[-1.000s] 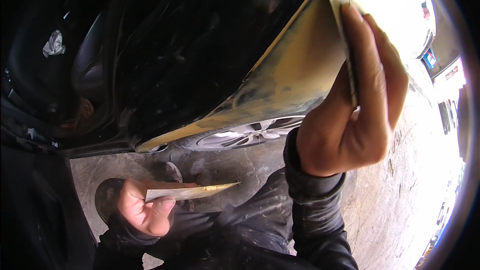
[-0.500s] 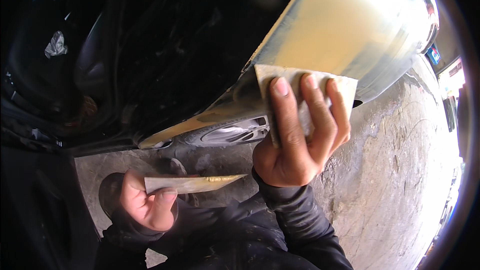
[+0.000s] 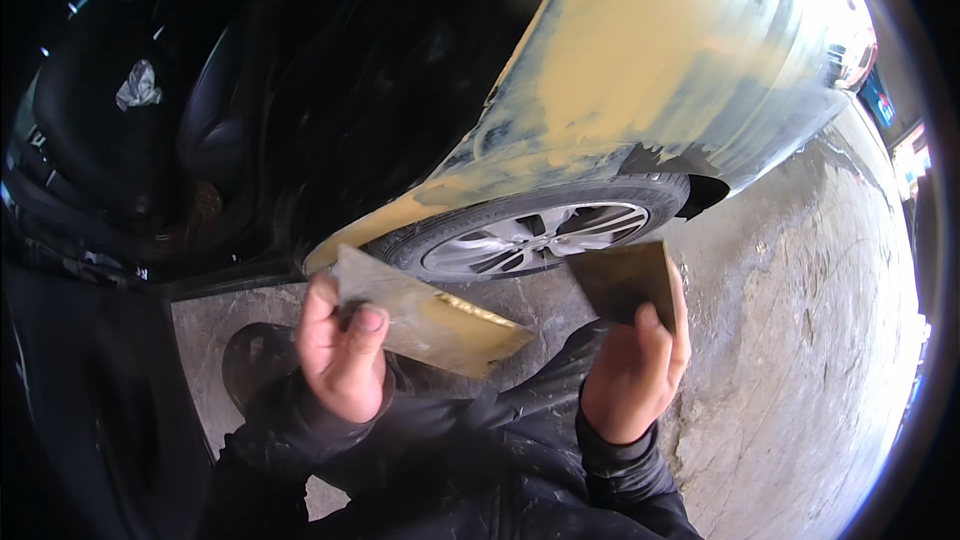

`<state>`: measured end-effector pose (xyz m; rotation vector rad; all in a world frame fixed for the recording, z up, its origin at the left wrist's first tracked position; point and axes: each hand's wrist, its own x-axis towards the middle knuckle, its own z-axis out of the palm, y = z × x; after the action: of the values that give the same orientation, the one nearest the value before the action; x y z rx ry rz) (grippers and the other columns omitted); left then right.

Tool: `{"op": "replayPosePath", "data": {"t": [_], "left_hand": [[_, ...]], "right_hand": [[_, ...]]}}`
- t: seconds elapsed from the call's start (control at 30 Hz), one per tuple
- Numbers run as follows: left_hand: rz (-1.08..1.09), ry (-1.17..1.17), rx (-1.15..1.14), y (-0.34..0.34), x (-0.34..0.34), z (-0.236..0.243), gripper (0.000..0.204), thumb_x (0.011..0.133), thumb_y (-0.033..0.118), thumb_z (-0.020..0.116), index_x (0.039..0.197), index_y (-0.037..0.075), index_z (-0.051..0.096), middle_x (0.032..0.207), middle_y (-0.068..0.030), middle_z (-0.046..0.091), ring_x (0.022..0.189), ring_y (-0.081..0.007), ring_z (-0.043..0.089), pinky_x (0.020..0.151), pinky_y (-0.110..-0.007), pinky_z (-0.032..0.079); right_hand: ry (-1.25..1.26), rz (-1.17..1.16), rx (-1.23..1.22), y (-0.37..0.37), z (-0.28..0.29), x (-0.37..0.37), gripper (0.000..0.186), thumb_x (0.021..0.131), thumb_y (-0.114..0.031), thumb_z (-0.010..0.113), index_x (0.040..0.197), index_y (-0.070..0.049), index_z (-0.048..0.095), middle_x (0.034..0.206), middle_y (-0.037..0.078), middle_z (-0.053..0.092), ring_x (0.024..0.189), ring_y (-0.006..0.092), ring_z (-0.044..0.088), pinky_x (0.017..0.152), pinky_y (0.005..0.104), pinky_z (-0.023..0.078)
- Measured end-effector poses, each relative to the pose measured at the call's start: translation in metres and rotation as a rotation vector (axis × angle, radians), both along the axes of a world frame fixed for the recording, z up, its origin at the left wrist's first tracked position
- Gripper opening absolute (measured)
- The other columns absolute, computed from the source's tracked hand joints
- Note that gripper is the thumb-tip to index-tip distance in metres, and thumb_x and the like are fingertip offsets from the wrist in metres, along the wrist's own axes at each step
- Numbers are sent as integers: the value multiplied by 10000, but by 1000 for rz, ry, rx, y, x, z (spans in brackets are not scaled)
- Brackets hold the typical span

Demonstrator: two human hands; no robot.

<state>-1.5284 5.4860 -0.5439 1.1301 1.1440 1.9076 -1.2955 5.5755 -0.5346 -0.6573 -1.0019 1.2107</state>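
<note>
My left hand (image 3: 345, 360) is closed on one end of a flat, pale filler board (image 3: 415, 315), thumb on top. Yellowish filler lies in a ridge along its upper edge and is smeared toward its right end. To the right, my right hand (image 3: 635, 370) pinches a dark, square-edged spreader (image 3: 625, 280), held up apart from the board. Beyond both hands is a car's rear side panel (image 3: 620, 60), coated with tan filler over grey, streaky patches. A car wheel (image 3: 540, 240) with silver spokes sits below the panel's arch.
At the left, the car's dark interior shows a black seat (image 3: 90, 120) with a crumpled silvery wrapper (image 3: 138, 86) on it. An open dark door (image 3: 90, 380) stands at the lower left. Rough concrete floor (image 3: 790, 320) spreads to the right. My dark-clothed legs are below.
My right hand has drawn the spreader off the panel, down toward me, and turned it. My left hand has raised and tilted the board, moving it right. More of the wheel shows.
</note>
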Motion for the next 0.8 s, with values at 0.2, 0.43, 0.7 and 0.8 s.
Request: {"op": "replayPosePath", "data": {"t": [0.2, 0.43, 0.7, 0.8], "left_hand": [[-115, -128, -164, 8, 14, 7, 245, 1071, 96, 673, 1276, 2, 579, 1048, -5, 643, 918, -68, 549, 879, -247, 432], [-29, -226, -195, 3, 19, 19, 165, 1093, 107, 690, 1055, 51, 539, 914, 26, 630, 827, -11, 500, 796, -212, 417], [-9, -228, -2, 5, 5, 11, 340, 1057, 134, 677, 1341, -31, 591, 1258, -80, 681, 1147, -142, 618, 1069, -294, 439], [-33, -148, -27, 2, 3, 12, 303, 1058, 171, 700, 1265, -22, 591, 1196, -67, 678, 1089, -120, 604, 1036, -287, 442]], "right_hand": [[403, 452, -315, -14, -3, 5, 620, 1086, -218, 684, 1619, 18, 472, 1574, 205, 571, 1390, 326, 599, 1168, 493, 470], [-266, 626, 61, -28, -19, 23, 469, 1099, -229, 681, 1518, -24, 630, 1486, 293, 656, 1450, 426, 591, 1231, 503, 437], [298, 159, -456, 36, -26, 80, 364, 1108, -118, 608, 1434, 42, 634, 1386, 167, 733, 1311, 296, 677, 1187, 464, 489], [427, -61, -247, 66, 4, 105, 323, 1090, -52, 556, 1384, 38, 656, 1435, 175, 706, 1339, 303, 659, 1210, 478, 469]]}}
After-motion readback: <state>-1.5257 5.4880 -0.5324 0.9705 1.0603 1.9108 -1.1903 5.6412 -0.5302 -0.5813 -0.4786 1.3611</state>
